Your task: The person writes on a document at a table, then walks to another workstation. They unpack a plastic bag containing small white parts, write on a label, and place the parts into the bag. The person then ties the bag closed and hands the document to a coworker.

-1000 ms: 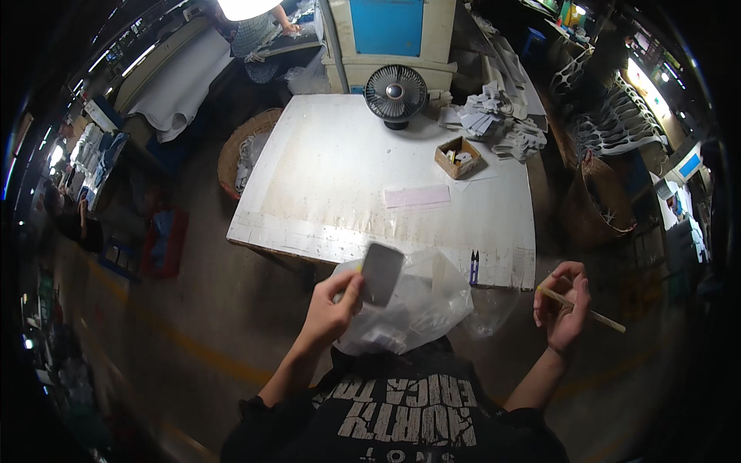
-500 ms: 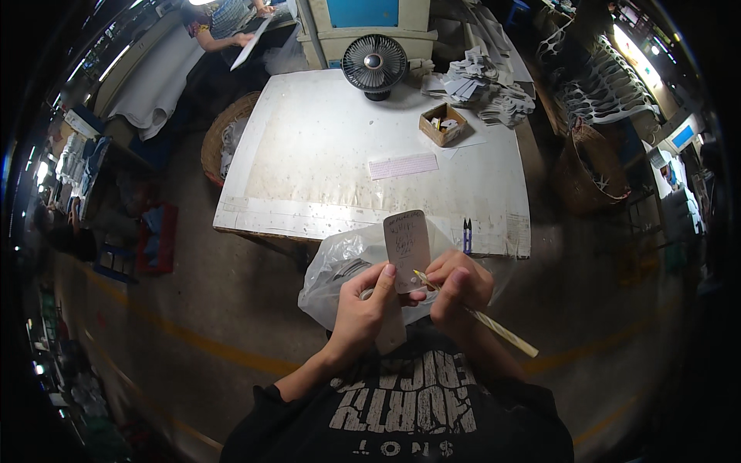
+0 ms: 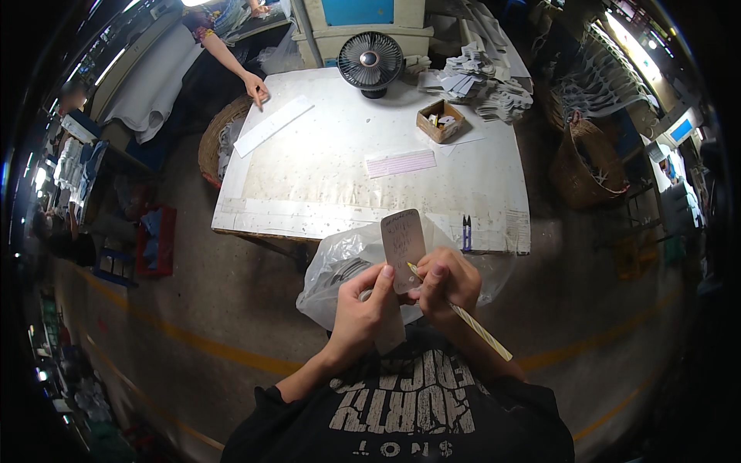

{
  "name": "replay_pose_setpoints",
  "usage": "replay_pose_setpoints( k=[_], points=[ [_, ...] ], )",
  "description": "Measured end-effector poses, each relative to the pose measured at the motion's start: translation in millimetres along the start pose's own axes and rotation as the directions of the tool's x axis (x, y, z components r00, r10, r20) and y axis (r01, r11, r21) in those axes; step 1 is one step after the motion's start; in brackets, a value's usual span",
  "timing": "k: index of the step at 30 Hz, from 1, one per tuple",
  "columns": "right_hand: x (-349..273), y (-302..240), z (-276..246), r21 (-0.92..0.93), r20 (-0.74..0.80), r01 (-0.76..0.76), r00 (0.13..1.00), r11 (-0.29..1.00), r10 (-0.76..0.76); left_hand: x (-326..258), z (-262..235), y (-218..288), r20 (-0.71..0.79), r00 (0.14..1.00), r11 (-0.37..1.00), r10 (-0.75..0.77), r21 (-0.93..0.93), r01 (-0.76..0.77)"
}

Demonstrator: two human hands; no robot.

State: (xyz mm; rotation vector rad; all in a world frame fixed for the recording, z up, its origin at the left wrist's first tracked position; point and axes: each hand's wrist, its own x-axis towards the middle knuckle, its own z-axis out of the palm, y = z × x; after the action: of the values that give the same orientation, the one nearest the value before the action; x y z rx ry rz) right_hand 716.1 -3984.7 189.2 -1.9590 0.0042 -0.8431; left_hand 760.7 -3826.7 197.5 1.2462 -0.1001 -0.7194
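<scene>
one small black desk fan point(image 3: 370, 62), one little open cardboard box point(image 3: 439, 121), two woven wicker baskets point(image 3: 584, 162), one clear plastic bag point(image 3: 343, 266), two dark pens point(image 3: 465, 230)

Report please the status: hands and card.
Left hand holds brown card upright. Right hand holds pencil, tip at card. Clear plastic bag underneath.

The small rounded cardboard tag point(image 3: 403, 248) is light brown, with faint handwriting on it. The thin pencil point(image 3: 463, 318) is pale yellow with a twisted stripe pattern. The crumpled plastic bag point(image 3: 333, 266) is clear and whitish. The wide worktable point(image 3: 309, 185) has a cream-white top with many small dark spots (like stains). The paper strip point(image 3: 400, 163) on it is pale pink with fine lines. The small open box point(image 3: 439, 121) is brown. The round electric fan point(image 3: 371, 61) is black. The floor point(image 3: 193, 339) is grey-brown with yellow lines.
</scene>
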Motion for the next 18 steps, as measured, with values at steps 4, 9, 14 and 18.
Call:
replay_pose_setpoints(
  k=[4,9,14,18],
  points=[
    [-0.6,1.3,1.0,0.013,-0.038,-0.018,0.999,1.000,0.019,2.2,-2.2,-3.0,-0.009,1.000,0.999,0.019,0.042,-0.019],
    [-0.6,1.6,1.0,-0.005,0.008,-0.058,0.998,0.998,0.058,1.1,-0.7,-2.3,-0.008,1.000,0.999,-0.007,-0.036,0.006],
    [-2.2,2.9,5.8,0.068,-0.065,-0.116,0.991,0.991,0.120,-0.7,-1.2,2.6,0.004,1.000,0.999,-0.023,-0.042,0.024],
    [-0.4,3.7,6.0,0.015,-0.018,-0.111,0.994,0.994,0.112,0.2,-1.6,3.2,-0.012,1.000,0.999,-0.027,-0.025,0.026]
  ],
)
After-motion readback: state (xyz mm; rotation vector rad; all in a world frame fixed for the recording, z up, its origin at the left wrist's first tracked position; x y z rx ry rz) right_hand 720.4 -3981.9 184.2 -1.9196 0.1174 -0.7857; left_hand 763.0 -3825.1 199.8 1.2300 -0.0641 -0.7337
